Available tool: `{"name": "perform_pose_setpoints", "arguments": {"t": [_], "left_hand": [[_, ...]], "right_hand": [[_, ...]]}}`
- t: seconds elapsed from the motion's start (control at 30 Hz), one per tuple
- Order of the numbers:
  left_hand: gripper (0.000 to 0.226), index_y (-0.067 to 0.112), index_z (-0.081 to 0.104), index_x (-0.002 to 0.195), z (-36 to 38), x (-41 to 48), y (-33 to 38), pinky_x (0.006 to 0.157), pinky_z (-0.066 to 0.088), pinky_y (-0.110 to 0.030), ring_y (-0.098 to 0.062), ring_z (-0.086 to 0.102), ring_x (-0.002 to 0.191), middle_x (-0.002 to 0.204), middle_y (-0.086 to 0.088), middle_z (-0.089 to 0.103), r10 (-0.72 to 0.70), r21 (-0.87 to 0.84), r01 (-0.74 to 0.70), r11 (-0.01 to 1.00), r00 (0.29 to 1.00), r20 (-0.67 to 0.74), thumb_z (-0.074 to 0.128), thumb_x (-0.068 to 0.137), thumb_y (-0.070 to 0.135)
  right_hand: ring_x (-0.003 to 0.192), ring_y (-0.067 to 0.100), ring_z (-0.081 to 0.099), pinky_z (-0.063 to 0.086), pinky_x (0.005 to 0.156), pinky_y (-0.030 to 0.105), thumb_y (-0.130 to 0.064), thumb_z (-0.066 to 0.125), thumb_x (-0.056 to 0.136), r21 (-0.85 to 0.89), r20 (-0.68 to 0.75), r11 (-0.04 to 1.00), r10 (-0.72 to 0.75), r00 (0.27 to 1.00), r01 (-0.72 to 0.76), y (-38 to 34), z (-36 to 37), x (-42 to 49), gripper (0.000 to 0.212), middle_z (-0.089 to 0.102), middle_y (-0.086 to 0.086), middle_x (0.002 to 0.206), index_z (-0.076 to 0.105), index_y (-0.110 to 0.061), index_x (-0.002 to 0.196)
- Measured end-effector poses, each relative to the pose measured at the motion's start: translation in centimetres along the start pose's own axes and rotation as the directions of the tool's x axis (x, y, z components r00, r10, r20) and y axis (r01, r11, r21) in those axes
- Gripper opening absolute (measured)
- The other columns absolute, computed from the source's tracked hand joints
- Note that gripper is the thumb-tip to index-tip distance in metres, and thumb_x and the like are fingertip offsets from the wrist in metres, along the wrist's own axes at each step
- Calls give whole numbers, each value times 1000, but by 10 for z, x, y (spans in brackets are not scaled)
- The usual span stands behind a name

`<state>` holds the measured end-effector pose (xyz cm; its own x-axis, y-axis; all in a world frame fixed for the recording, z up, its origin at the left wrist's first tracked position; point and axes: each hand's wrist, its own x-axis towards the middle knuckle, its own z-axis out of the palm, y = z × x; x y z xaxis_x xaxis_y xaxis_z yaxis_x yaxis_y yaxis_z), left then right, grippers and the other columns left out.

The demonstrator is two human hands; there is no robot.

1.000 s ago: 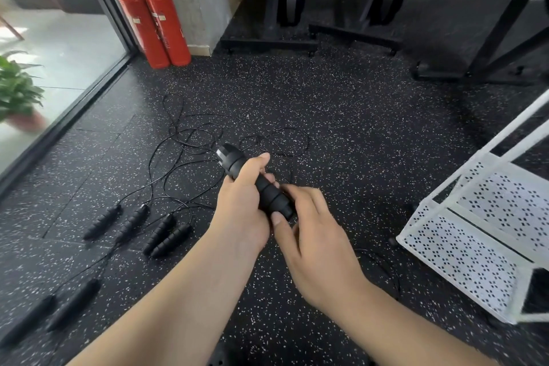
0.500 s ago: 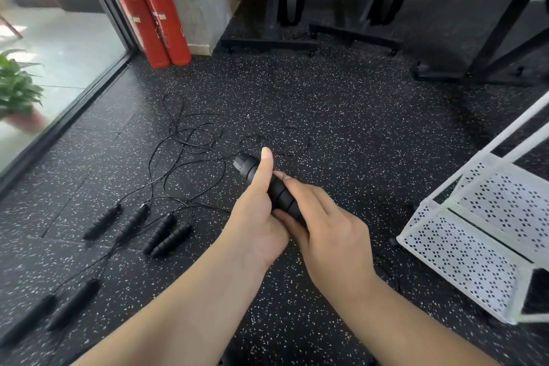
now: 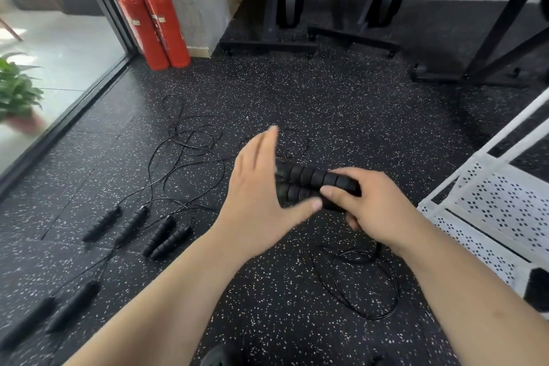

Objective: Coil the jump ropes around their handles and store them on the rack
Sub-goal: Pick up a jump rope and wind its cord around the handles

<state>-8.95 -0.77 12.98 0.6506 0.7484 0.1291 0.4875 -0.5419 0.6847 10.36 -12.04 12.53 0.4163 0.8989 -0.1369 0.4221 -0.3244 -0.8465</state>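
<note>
My right hand (image 3: 377,211) grips two black ribbed jump rope handles (image 3: 312,180) held side by side, lying roughly level. My left hand (image 3: 261,196) is spread with straight fingers just left of the handles, its thumb reaching under them; part of the handles is hidden behind it. A thin black rope (image 3: 362,282) hangs from the handles and loops on the floor below my right wrist. Several more black handles lie on the floor at left, such as a pair (image 3: 166,235) and another pair (image 3: 116,224), with tangled ropes (image 3: 193,140) behind them. The white perforated rack (image 3: 487,205) stands at right.
Two red fire extinguishers (image 3: 154,21) stand by the wall at the back left. Black exercise machine bases (image 3: 267,44) line the back. A glass wall and a potted plant (image 3: 15,92) are at far left. The floor is black speckled rubber.
The handles have swung from tilted to nearly level. My left hand has let go of them and spread out; my right hand now holds both handles alone.
</note>
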Motion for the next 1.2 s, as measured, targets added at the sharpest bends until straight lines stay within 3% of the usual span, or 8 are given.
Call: {"name": "perform_pose_setpoints", "arguments": {"t": [0.13,0.23,0.37,0.53,0.6,0.8,1.0,1.2], "left_hand": [[114,23,21,166,15,-5,-2,132,14,-49,-24,24,159,165,2,36,242,585,-324,744,946,217,78,79,69],[56,31,45,130,20,-4,4,100,48,-38,-22,63,112,117,8,61,169,624,-233,746,972,161,75,86,48],[37,32,36,105,18,-3,13,64,40,-35,-21,59,80,94,10,58,104,556,-142,819,990,100,69,88,40],[33,31,40,102,4,4,10,65,46,-36,-20,54,68,82,10,57,-124,420,67,905,986,110,67,85,37],[33,31,42,102,-2,6,7,65,47,-36,-21,57,71,82,8,58,-186,378,129,917,976,117,68,84,39],[33,27,42,106,-6,8,-8,67,47,-37,-29,59,79,87,5,59,-279,481,207,852,957,81,65,85,38],[32,24,41,108,-1,7,-16,65,44,-36,-29,56,77,84,3,53,-341,582,239,778,937,71,63,86,35],[39,27,43,116,22,-2,-3,64,47,-36,-27,56,75,82,5,52,-300,642,71,764,919,255,65,84,25]], "right_hand": [[46,15,58,45,47,27,-28,71,103,-56,265,997,-42,963,58,-10,-3,-9,17,66,0,58,69,-37,117],[50,19,56,44,49,32,-28,70,103,-7,297,998,-58,953,63,-16,-6,-11,17,67,15,68,69,-40,116],[56,17,53,44,62,33,-39,65,105,75,251,996,-73,965,55,-16,-14,-13,11,65,11,70,71,-35,114],[53,7,46,44,51,16,-49,38,113,84,174,995,32,984,-47,-21,-22,-16,41,67,-17,62,72,-27,108],[53,7,49,49,51,28,-50,39,113,-66,179,998,14,984,-2,-18,-23,-16,42,65,-16,60,72,-28,97],[106,-10,65,54,100,24,-45,67,101,-379,179,905,-133,975,193,-14,-12,-16,28,72,-31,114,70,-48,129],[75,4,67,56,70,26,-29,70,100,-344,203,891,-237,950,295,-26,-8,-25,23,72,-25,87,75,-48,112],[85,-9,62,41,70,10,-23,70,100,-331,118,865,-359,926,377,-30,-6,-26,20,69,-33,96,76,-41,108]]}}
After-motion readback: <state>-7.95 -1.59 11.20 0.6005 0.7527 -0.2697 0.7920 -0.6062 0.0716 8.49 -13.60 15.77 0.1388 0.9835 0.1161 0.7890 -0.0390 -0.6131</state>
